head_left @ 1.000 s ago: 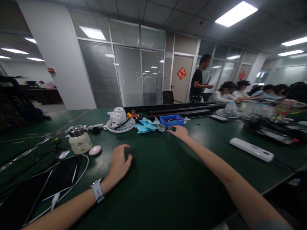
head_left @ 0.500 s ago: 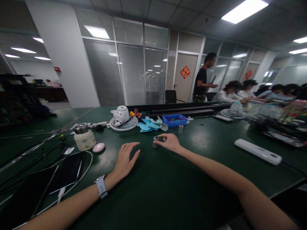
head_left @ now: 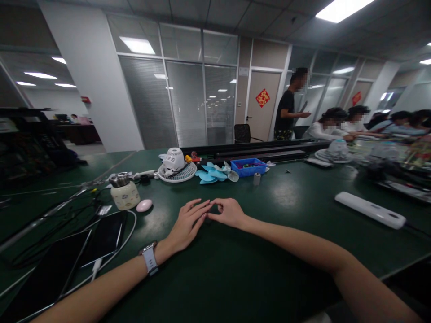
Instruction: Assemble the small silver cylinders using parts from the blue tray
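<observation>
My left hand [head_left: 188, 224] lies on the dark green table [head_left: 256, 255] with its fingers stretched out and holds nothing; a white watch [head_left: 150, 259] is on its wrist. Its fingertips touch my right hand [head_left: 229, 211], which is closed in a pinch just beside them. The small grey cylinder that the pinch held earlier is mostly hidden between the fingers. Farther back lie a second small pale cylinder [head_left: 257, 178], a blue tray [head_left: 249, 166], light blue fan blades [head_left: 208, 174] and a white fan body on its grille [head_left: 177, 163].
To the left are a cream jar with a metal lid [head_left: 125, 194], a pink oval object [head_left: 144, 205], dark tablets with a white cable [head_left: 104, 237] and tangled wires. A white power strip [head_left: 370, 210] lies at right. Other people sit and stand at the far right.
My right hand drew back from near the blue tray with a small grey cylinder and met my left hand. My left fingers stretched out toward it.
</observation>
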Available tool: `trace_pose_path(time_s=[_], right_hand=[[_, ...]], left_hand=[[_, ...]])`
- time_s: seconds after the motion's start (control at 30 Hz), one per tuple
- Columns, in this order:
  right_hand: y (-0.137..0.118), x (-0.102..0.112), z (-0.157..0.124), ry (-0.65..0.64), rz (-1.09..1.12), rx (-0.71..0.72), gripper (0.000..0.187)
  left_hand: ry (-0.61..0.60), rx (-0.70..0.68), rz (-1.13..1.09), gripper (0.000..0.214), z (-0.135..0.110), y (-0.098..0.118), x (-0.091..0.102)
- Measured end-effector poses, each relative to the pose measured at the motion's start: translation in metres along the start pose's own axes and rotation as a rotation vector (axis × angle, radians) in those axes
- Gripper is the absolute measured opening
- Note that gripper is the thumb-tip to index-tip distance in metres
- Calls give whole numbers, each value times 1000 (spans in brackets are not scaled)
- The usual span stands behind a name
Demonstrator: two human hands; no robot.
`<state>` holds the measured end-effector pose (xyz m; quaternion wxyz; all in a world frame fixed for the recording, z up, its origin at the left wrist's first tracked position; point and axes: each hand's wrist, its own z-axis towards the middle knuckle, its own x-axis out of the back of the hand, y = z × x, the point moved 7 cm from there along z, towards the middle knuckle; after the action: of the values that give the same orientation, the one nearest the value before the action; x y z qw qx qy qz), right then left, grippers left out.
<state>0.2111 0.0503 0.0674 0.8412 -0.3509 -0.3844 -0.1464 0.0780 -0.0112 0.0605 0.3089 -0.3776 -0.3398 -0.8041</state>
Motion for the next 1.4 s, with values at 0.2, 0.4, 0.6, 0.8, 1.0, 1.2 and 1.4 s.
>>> trace_pose_path(time_s=[0.2,0.4,0.6,0.8,1.0,1.2,1.4], right_hand=[[5,-4,-1,9,5,-4,42],[2,-4,-3,14,16,2,48],[39,20,2,111,31,-128,53],[123,75,27,312,-204,-424,49],[166,82,44,282,-417,-591,49],[180,80,42,301,-487,-687,49],[175,85,40,299,-508,-707,56]], left_hand=[[125,38,-57,41,2,-4,10],[150,213,30,38,-5,-36,5],[-62,234,78,37,-8,-46,-15],[-72,259,61,38,-6,-44,-14],[-46,261,55,37,-6,-47,-14],[-90,264,62,40,-6,-51,-18],[-17,262,40,37,-6,-49,-13]])
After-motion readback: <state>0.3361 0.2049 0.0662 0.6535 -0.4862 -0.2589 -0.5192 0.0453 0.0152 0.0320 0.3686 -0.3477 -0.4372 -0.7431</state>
